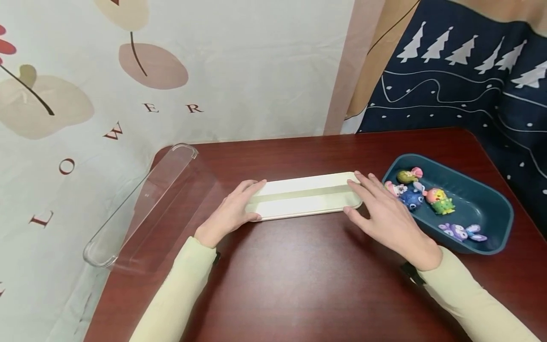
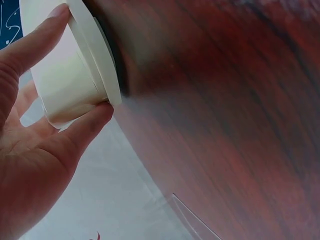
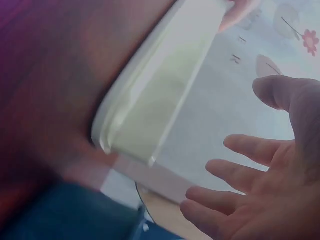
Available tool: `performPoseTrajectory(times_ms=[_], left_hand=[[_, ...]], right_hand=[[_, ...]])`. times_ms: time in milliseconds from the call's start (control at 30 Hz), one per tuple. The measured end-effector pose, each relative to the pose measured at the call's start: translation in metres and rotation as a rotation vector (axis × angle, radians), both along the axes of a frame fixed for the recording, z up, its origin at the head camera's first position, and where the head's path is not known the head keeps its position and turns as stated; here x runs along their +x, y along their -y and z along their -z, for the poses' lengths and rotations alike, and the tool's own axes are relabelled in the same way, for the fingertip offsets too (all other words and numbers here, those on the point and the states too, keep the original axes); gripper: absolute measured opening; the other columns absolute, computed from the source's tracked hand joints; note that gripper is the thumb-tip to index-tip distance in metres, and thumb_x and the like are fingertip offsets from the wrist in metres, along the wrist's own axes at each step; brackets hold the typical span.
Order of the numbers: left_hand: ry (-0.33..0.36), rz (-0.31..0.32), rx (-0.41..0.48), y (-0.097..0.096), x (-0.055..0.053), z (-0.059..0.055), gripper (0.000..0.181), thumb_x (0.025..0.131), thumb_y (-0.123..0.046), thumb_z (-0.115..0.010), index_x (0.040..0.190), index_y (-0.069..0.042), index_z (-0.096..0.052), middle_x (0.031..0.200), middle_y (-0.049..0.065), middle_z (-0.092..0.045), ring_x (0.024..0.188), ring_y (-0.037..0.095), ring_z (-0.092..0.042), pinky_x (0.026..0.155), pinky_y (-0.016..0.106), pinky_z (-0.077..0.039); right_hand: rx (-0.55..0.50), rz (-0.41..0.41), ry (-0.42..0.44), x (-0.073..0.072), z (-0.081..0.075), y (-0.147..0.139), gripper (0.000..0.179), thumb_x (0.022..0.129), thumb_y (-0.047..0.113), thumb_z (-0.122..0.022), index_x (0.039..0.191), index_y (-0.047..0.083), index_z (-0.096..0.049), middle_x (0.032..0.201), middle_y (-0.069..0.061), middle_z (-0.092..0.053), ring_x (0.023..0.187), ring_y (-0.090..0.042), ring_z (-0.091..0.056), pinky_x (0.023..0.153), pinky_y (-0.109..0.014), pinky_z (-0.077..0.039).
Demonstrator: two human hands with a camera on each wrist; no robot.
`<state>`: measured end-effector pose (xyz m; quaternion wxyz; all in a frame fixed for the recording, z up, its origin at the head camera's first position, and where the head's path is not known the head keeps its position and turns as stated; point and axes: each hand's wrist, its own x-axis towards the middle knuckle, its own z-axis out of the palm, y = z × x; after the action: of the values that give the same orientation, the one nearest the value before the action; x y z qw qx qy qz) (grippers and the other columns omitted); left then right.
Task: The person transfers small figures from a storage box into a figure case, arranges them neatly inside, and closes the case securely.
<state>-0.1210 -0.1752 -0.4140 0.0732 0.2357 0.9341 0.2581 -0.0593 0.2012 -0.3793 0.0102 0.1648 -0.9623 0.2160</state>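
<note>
A long white base (image 1: 307, 197) with a raised step along its length lies across the middle of the table. At its left end, my left hand (image 1: 232, 209) grips it between thumb and fingers; the left wrist view shows fingertips on the rounded end of the base (image 2: 65, 75). My right hand (image 1: 389, 221) hovers by the other end, fingers spread. In the right wrist view, this hand (image 3: 270, 185) appears apart from the base (image 3: 167, 90) and holds nothing.
A dark blue bin (image 1: 478, 209) stands to the right, with several small figurines in it, among them a purple rabbit-eared one (image 1: 459, 232) and a blue one (image 1: 411, 198). A clear plastic cover (image 1: 147, 204) lies at the table's left edge. Printed cloth hangs behind.
</note>
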Motion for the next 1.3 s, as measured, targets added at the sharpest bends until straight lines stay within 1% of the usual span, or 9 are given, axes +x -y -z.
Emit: performPoseTrajectory(times_ms=[100,200,367,567,733,867,1000,1100,1300], left_hand=[[0.002,-0.001,0.004,0.0,-0.001,0.0,0.095,0.079,-0.01,-0.092,0.159,-0.014,-0.042,0.15,0.011,-0.047,0.132,0.031,-0.054,0.097,0.062,-0.05],[0.006,-0.002,0.011,0.001,0.0,0.0,0.096,0.079,-0.009,-0.091,0.16,-0.015,-0.041,0.15,0.012,-0.047,0.131,0.032,-0.054,0.098,0.061,-0.05],[0.021,-0.004,0.016,0.0,0.0,0.001,0.096,0.079,-0.009,-0.091,0.16,-0.015,-0.041,0.149,0.012,-0.047,0.131,0.031,-0.053,0.099,0.06,-0.049],[0.02,-0.003,0.016,0.0,-0.001,0.001,0.094,0.08,-0.009,-0.091,0.16,-0.015,-0.041,0.148,0.012,-0.047,0.131,0.031,-0.053,0.098,0.06,-0.049],[0.02,-0.004,0.014,0.0,-0.001,0.002,0.093,0.08,-0.01,-0.09,0.16,-0.014,-0.041,0.149,0.013,-0.047,0.131,0.032,-0.053,0.099,0.059,-0.049],[0.018,-0.001,0.017,0.002,-0.001,0.003,0.094,0.08,-0.011,-0.091,0.16,-0.015,-0.041,0.149,0.012,-0.047,0.13,0.032,-0.054,0.099,0.06,-0.049],[0.017,0.003,0.026,0.002,0.0,0.003,0.094,0.08,-0.011,-0.091,0.16,-0.016,-0.041,0.148,0.011,-0.047,0.129,0.031,-0.054,0.099,0.059,-0.049],[0.018,0.002,0.027,0.001,0.0,0.002,0.094,0.08,-0.011,-0.091,0.16,-0.015,-0.042,0.147,0.011,-0.048,0.128,0.031,-0.055,0.099,0.059,-0.049],[0.014,-0.003,0.024,0.002,0.0,0.001,0.094,0.08,-0.011,-0.091,0.159,-0.015,-0.042,0.146,0.012,-0.048,0.127,0.033,-0.055,0.099,0.059,-0.049]], right_hand=[[-0.015,0.023,-0.028,0.008,-0.009,-0.01,0.069,0.096,0.043,-0.07,0.154,0.012,-0.05,0.165,-0.013,-0.036,0.152,-0.041,-0.031,0.113,-0.069,-0.032],[-0.027,0.043,-0.06,0.015,-0.017,-0.023,0.068,0.094,0.04,-0.074,0.152,0.012,-0.053,0.163,-0.013,-0.04,0.15,-0.04,-0.035,0.107,-0.071,-0.039],[-0.031,0.072,-0.098,0.023,-0.028,-0.044,0.069,0.091,0.038,-0.078,0.15,0.012,-0.055,0.16,-0.014,-0.044,0.143,-0.042,-0.043,0.102,-0.073,-0.042],[-0.012,0.122,-0.07,0.026,-0.034,-0.074,0.071,0.091,0.039,-0.079,0.152,0.011,-0.053,0.159,-0.019,-0.044,0.139,-0.045,-0.044,0.097,-0.077,-0.041],[0.041,0.114,-0.03,0.019,-0.035,-0.096,0.074,0.092,0.04,-0.079,0.154,0.011,-0.049,0.156,-0.022,-0.044,0.133,-0.047,-0.045,0.094,-0.077,-0.042],[0.052,0.1,0.009,0.012,-0.032,-0.113,0.078,0.091,0.035,-0.081,0.156,0.011,-0.046,0.154,-0.026,-0.044,0.132,-0.05,-0.045,0.094,-0.078,-0.042],[0.078,0.082,0.057,0.002,-0.03,-0.127,0.078,0.091,0.034,-0.081,0.155,0.007,-0.045,0.15,-0.032,-0.045,0.128,-0.054,-0.046,0.091,-0.078,-0.043],[0.112,0.065,0.082,-0.004,-0.029,-0.136,0.077,0.092,0.035,-0.081,0.153,0.006,-0.046,0.146,-0.036,-0.047,0.125,-0.056,-0.048,0.089,-0.077,-0.044],[0.151,0.035,0.145,-0.016,-0.029,-0.147,0.078,0.092,0.035,-0.081,0.155,0.008,-0.043,0.144,-0.039,-0.045,0.12,-0.055,-0.05,0.089,-0.076,-0.046]])
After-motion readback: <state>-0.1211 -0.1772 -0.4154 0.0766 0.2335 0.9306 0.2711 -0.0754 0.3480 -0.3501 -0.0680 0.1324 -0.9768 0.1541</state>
